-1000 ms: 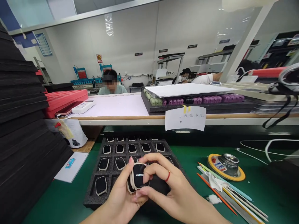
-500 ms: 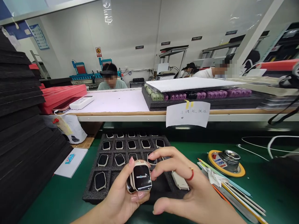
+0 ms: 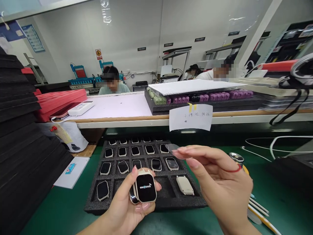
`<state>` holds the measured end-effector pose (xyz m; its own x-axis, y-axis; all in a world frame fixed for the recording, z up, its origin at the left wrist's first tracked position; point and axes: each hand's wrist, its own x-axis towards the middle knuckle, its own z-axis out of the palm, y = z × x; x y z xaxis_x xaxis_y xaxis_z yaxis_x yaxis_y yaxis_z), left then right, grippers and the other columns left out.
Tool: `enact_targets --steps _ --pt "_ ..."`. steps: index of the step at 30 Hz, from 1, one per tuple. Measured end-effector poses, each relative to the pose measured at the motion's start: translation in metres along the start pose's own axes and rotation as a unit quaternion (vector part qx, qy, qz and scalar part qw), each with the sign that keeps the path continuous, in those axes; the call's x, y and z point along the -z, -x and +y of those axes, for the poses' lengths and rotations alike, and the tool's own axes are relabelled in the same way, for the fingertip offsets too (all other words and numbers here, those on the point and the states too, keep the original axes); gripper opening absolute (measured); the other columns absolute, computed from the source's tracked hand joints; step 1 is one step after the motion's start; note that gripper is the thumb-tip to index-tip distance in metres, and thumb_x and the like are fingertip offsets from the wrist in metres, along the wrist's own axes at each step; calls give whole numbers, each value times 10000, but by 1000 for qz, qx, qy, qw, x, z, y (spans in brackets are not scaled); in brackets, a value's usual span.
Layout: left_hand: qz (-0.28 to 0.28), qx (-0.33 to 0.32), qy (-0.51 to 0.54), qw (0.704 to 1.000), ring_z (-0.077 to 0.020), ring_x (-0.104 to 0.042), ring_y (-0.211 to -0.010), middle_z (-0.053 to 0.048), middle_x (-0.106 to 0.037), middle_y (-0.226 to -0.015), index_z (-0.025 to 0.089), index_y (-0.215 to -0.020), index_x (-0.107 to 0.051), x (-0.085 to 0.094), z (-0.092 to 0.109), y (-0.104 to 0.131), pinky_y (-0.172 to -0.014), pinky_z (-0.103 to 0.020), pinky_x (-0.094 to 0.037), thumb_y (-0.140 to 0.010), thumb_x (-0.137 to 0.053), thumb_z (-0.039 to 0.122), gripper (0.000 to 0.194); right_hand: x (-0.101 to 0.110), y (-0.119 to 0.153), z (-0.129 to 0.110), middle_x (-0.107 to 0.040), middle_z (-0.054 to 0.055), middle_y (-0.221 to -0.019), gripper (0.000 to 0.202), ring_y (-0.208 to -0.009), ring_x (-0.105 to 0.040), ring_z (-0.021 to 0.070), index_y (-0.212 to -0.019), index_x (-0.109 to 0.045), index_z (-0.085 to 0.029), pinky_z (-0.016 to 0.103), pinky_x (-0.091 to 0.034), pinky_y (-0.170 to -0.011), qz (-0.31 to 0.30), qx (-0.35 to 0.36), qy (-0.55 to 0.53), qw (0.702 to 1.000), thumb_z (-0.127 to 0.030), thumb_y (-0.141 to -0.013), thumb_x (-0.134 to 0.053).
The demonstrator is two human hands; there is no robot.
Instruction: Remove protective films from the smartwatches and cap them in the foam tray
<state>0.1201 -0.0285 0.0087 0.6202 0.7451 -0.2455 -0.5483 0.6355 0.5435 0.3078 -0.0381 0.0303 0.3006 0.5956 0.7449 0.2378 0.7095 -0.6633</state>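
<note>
So this person's left hand (image 3: 127,204) is wrapped around a pale-framed watch (image 3: 146,188), screen facing up and lit with the "one2track" logo. There's a second watch (image 3: 133,195) tucked right behind it in the same grip. Both are up over the front of a black foam tray (image 3: 176,204). The right hand (image 3: 220,182) is off to the side, thumb and fingertips pinching a see-through film (image 3: 172,148), well apart from the watch, though I can't tell exactly where the thumb meets it. The tray's on the green surface (image 3: 61,204), with rows of dark-screened watches (image 3: 103,190) in its pockets plus one watch lying face down (image 3: 185,185) at the right.
</note>
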Motion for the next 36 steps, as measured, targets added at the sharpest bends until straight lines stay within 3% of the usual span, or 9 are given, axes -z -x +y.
enact_targets --steps 7,13,17,20,21,23,26,31,36 --pt "27 10 20 999 -26 -430 -426 1 -598 -641 136 -865 -668 0 -1 -1 -428 -135 -273 -756 -770 495 388 5 10 -6 -799 8 -988 372 -914 -761 214 -1153 -685 -286 345 -633 -851 -283 211 101 930 -82 -842 -689" --pt "71 14 56 996 -65 -522 -497 -39 -662 -747 133 -920 -698 -2 1 1 -438 -147 -393 -735 -797 459 388 -6 13 -17 -805 15 -977 243 -870 -731 213 -1061 -709 -224 392 -559 -917 -313 282 166 892 -244 -822 -753" --pt "79 -33 42 995 -63 -496 -487 -79 -684 -769 107 -959 -705 -8 8 4 -435 -150 -402 -819 -740 357 289 17 -5 -16 -791 51 -988 212 -889 -708 215 -1114 -688 -234 399 -554 -852 -248 214 151 933 -279 -932 -588" --pt "59 -50 26 997 -56 -455 -482 -91 -672 -796 107 -978 -700 -12 15 8 -438 -153 -398 -910 -624 312 229 53 -17 3 -774 59 -943 223 -880 -705 211 -1028 -711 -233 345 -554 -772 -164 73 268 946 -251 -970 -496" --pt "58 -51 23 997 -55 -447 -483 -92 -666 -801 108 -978 -698 -13 17 9 -445 -155 -405 -927 -593 305 228 66 -18 13 -768 69 -978 248 -916 -703 218 -1040 -713 -227 334 -547 -779 -176 -3 356 918 -285 -981 -479" --pt "60 -50 19 997 -55 -440 -484 -92 -655 -801 108 -979 -693 -15 18 11 -445 -157 -410 -942 -559 296 234 88 -13 35 -759 86 -1014 293 -950 -704 233 -1065 -716 -220 319 -528 -778 -264 -173 538 782 -316 -999 -447" --pt "76 -44 11 996 -67 -473 -498 -92 -646 -793 107 -971 -690 -19 17 12 -444 -161 -415 -954 -533 280 234 111 9 63 -728 160 -713 264 -717 -721 313 -707 -722 -133 334 -479 -592 -312 -276 619 666 -188 -906 -558" --pt "79 -22 9 997 -55 -455 -482 -80 -642 -778 110 -944 -690 -20 11 8 -444 -162 -403 -935 -581 310 228 125 43 79 -719 154 -713 227 -694 -723 312 -654 -666 -150 292 -418 -535 -317 -314 651 614 -9 -791 -553" --pt "47 0 3 999 -40 -424 -478 -76 -660 -788 125 -940 -681 -12 6 5 -448 -148 -355 -886 -656 386 268 128 36 83 -688 120 -661 238 -645 -702 311 -619 -609 -171 296 -414 -507 -308 -309 632 640 53 -686 -560"
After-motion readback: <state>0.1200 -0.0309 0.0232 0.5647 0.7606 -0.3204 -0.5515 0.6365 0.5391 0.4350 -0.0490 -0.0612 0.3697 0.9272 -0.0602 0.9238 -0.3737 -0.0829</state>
